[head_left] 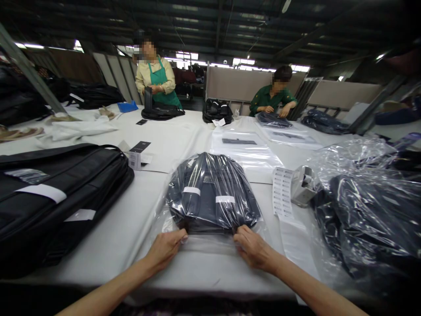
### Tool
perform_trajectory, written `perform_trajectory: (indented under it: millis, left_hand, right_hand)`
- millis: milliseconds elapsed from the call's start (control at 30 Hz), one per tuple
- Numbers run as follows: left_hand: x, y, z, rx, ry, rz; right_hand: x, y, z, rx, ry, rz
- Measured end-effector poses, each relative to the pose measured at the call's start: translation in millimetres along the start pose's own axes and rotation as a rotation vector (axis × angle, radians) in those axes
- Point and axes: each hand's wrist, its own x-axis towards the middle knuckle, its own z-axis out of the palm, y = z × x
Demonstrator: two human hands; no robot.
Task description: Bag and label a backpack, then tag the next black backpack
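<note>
A black backpack [207, 188] lies on the table in front of me inside a clear plastic bag [213, 240]. White bands wrap its two shoulder straps, which face up. My left hand [166, 248] is closed on the near left edge of the plastic bag. On the near right edge, my right hand [253, 246] grips the same bag with bent fingers. Between the hands the bag's near end stretches flat, just past the backpack's lower end.
Black backpacks [66, 184] are piled at left, with paper tags [140, 151] beside them. To the right are a barcode label sheet [282, 193], a label dispenser [303, 186] and plastic-wrapped bags [371, 219]. Flat plastic bags [243, 153] lie beyond. Two people work across the table [108, 219].
</note>
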Motion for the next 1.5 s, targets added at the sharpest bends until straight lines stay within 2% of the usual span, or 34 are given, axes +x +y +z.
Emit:
perform_trajectory:
  millis: [133, 200, 267, 333, 467, 567, 700, 767, 833, 967, 1067, 1100, 1167, 1233, 1333, 1433, 1500]
  left_hand:
    - [4.0, -0.2, -4.9, -0.002, 0.000, -0.016]
    - [5.1, -0.1, -7.0, -0.008, -0.012, -0.015]
    - [5.3, 0.0, -8.6, -0.018, -0.030, -0.004]
    - [4.9, 0.2, -9.9, -0.030, -0.048, 0.012]
    - [4.0, 0.8, -12.8, -0.057, -0.075, 0.035]
    - [3.7, 1.4, -14.6, -0.063, -0.102, 0.053]
    - [1.9, 1.4, -13.7, -0.014, -0.114, 0.079]
    - [0.5, 1.0, -12.3, 0.017, -0.105, 0.094]
    - [-0.5, 0.8, -11.4, 0.032, -0.100, 0.106]
    - [-0.1, 1.9, -12.7, 0.027, -0.089, 0.108]
    - [1.4, 3.8, -14.8, 0.013, -0.079, 0.104]
    - [1.7, 4.2, -15.2, 0.016, -0.077, 0.104]
    - [1.5, 3.9, -14.9, 0.051, -0.089, 0.114]
    - [-0.3, 1.4, -12.8, 0.116, -0.112, 0.143]
    - [-5.6, -6.0, -7.0, 0.253, -0.133, 0.254]
    - [-10.4, -15.5, -1.4, 0.399, -0.102, 0.412]
    - [-11.4, -21.1, 1.2, 0.464, -0.070, 0.500]
  right_hand:
    - [-4.1, -13.5, -10.3, 0.036, -0.035, -0.003]
    - [-11.2, -24.3, -16.0, -0.010, 0.050, -0.008]
    - [-20.8, -35.3, -18.5, -0.135, 0.198, -0.009]
    - [-29.7, -43.4, -16.4, -0.267, 0.291, 0.039]
    - [-32.7, -42.4, -5.4, -0.449, 0.285, 0.151]
    - [-23.9, -31.0, -6.1, -0.434, 0.321, 0.030]
    - [-16.3, -21.2, -22.7, -0.302, 0.240, -0.118]
    - [-17.6, -23.1, -29.5, -0.279, 0.194, -0.150]
    - [-22.0, -29.8, -31.1, -0.292, 0.208, -0.122]
    - [-32.1, -46.4, -19.6, -0.372, 0.272, -0.028]
    - [-31.2, -48.9, -7.8, -0.469, 0.294, 0.050]
    - [-29.2, -47.1, -5.1, -0.488, 0.313, 0.050]
    - [-24.3, -41.3, -2.9, -0.469, 0.331, -0.044]
    - [-19.8, -33.8, -4.7, -0.391, 0.295, -0.194]
    - [-14.9, -21.9, -9.7, -0.271, 0.094, -0.302]
    - [-11.3, -10.3, -9.0, -0.129, -0.138, -0.304]
    - [-10.1, -3.8, -4.6, 0.001, -0.186, -0.182]
